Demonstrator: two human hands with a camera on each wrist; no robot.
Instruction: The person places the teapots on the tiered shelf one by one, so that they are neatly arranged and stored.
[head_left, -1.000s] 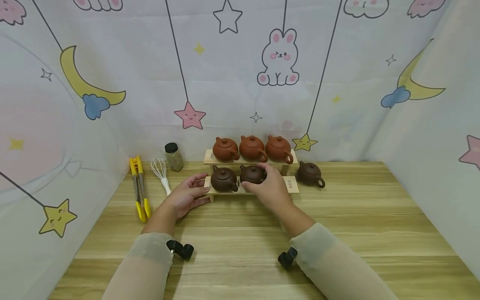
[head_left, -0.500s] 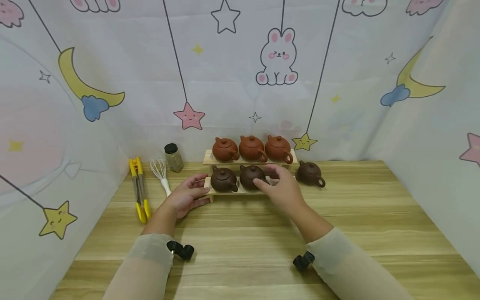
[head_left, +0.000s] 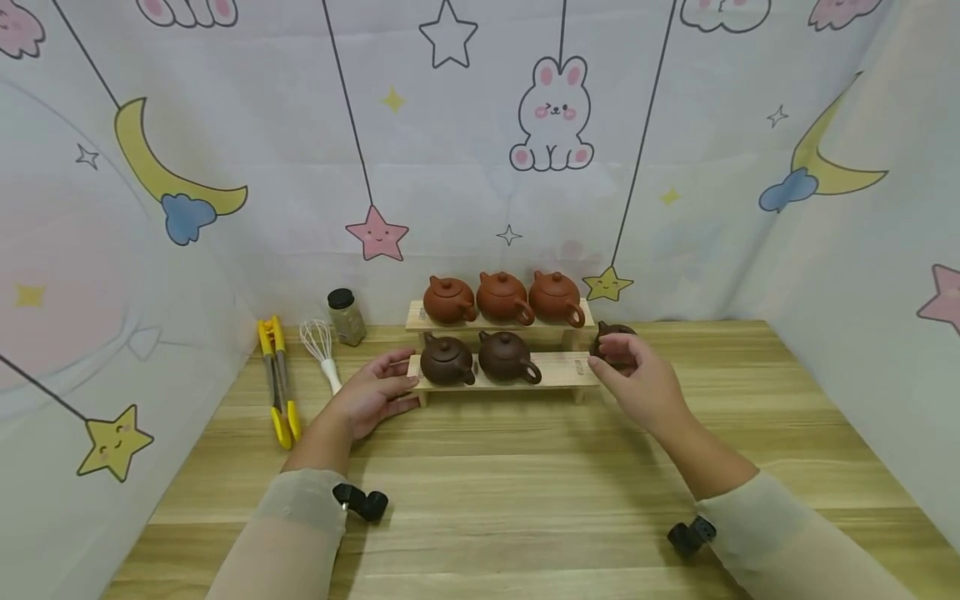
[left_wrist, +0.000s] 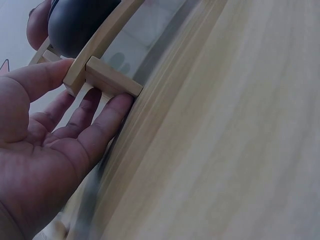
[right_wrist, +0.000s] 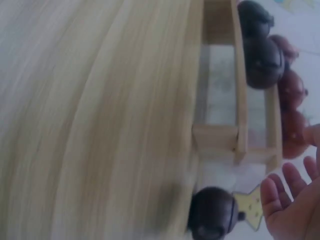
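Note:
At the left end of the front wooden shelf (head_left: 557, 372), my left hand (head_left: 375, 396) holds on, its thumb at the top board and fingertips against the leg (left_wrist: 111, 79). Two dark brown teapots, a left one (head_left: 444, 362) and a middle one (head_left: 504, 358), sit on that shelf, with bare board to their right. Beyond the shelf's right end, a third dark teapot (right_wrist: 214, 212) stands on the table. My right hand (head_left: 643, 390) hovers in front of it with fingers loosely bent and nothing in them, hiding most of that teapot in the head view.
A rear, higher shelf (head_left: 487, 325) carries three reddish-brown teapots (head_left: 502, 297) against the printed curtain. On the left lie yellow-tipped tongs (head_left: 279, 379) and a whisk (head_left: 324, 354), with a black-lidded jar (head_left: 347, 318) behind them. Wood-grain tabletop (head_left: 480, 492) stretches in front.
My right hand has let go of the middle dark teapot on the front shelf and moved right, over to the third dark teapot. The left hand stays at the shelf end.

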